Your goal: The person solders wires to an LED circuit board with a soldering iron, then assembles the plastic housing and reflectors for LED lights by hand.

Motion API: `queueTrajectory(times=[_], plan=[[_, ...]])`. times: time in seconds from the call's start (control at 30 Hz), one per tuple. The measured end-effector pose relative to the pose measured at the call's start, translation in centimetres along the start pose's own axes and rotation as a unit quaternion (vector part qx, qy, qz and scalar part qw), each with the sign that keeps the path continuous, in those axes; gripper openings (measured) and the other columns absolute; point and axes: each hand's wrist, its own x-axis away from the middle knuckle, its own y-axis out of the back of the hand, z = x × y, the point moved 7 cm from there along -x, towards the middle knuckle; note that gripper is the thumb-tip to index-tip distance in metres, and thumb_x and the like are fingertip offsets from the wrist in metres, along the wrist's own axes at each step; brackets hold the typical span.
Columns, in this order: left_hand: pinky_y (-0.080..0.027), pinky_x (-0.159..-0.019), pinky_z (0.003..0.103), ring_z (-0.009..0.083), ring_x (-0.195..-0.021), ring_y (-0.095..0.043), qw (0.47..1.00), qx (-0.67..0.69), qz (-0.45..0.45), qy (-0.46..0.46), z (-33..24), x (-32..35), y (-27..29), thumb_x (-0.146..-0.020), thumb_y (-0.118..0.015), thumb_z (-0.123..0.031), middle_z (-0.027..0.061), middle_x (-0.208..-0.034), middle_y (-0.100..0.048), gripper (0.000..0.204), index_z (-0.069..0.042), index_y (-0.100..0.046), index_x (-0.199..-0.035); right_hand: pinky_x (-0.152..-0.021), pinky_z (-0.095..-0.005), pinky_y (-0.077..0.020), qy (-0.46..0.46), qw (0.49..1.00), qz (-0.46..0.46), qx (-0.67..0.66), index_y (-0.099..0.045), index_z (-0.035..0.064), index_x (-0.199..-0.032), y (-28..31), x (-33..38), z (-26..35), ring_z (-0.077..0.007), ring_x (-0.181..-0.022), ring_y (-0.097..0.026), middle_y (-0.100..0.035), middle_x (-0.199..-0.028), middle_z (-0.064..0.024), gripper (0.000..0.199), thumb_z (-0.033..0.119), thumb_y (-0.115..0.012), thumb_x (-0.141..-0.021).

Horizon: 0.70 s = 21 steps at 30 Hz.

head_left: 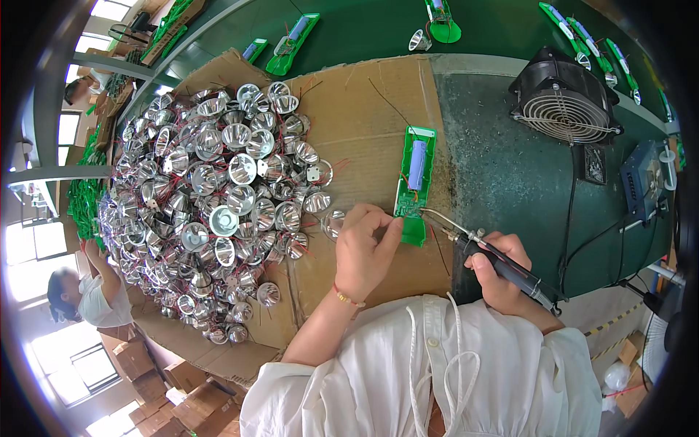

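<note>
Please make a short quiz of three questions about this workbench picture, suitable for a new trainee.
1. True or false: the right hand holds a soldering iron whose tip reaches toward the green housing.
2. Which thing does the left hand touch? A) the black fan B) the lower end of the green housing C) a cardboard box
3. Fill in: the pile of silver reflectors lies on a sheet of ____.

Key
1. True.
2. B. The black fan stands apart, at the far right of the bench.
3. Cardboard.
</note>
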Motion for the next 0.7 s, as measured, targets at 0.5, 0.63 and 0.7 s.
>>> queueTrajectory(times=[0.5, 0.63, 0.7], plan=[[-0.045, -0.056, 0.027, 0.0194, -0.064, -0.056, 0.998, -0.002, 0.06, 0.01, 0.2, -1.1, 0.1, -0.073, -0.063, -0.01, 0.01, -0.08, -0.055, 0.011, 0.0, -0.062, -0.071, -0.053, -0.0237, -0.0441, -0.017, 1.0, -0.004, 0.0, -0.049, -0.0008, -0.085, -0.7, -0.7, -0.5, -0.0097, -0.059, -0.055, -0.059, -0.069, -0.0077, 0.017, 0.01, -0.061, -0.08], [-0.045, -0.056, 0.027, 0.02, -0.064, -0.055, 0.997, 0.012, 0.07, 0.04, 0.5, -1.2, 0.0, -0.073, -0.064, -0.01, 0.01, -0.078, -0.055, 0.01, 0.0, -0.062, -0.07, -0.054, -0.024, -0.0453, -0.059, 0.998, -0.016, -0.027, -0.048, -0.0009, -0.085, -1.0, -0.7, -1.0, -0.01, -0.06, -0.056, -0.06, -0.069, -0.0084, 0.017, 0.01, -0.061, -0.081], [-0.045, -0.056, 0.028, 0.0201, -0.064, -0.055, 0.998, -0.009, 0.065, -0.007, 0.3, -1.3, -0.2, -0.072, -0.064, -0.009, 0.0097, -0.076, -0.055, 0.01, 0.0, -0.062, -0.069, -0.055, -0.0247, -0.0466, -0.105, 0.993, -0.029, -0.042, -0.048, -0.0011, -0.086, -0.8, -0.6, -1.6, -0.0104, -0.06, -0.057, -0.059, -0.068, -0.0084, 0.017, 0.011, -0.06, -0.081]])
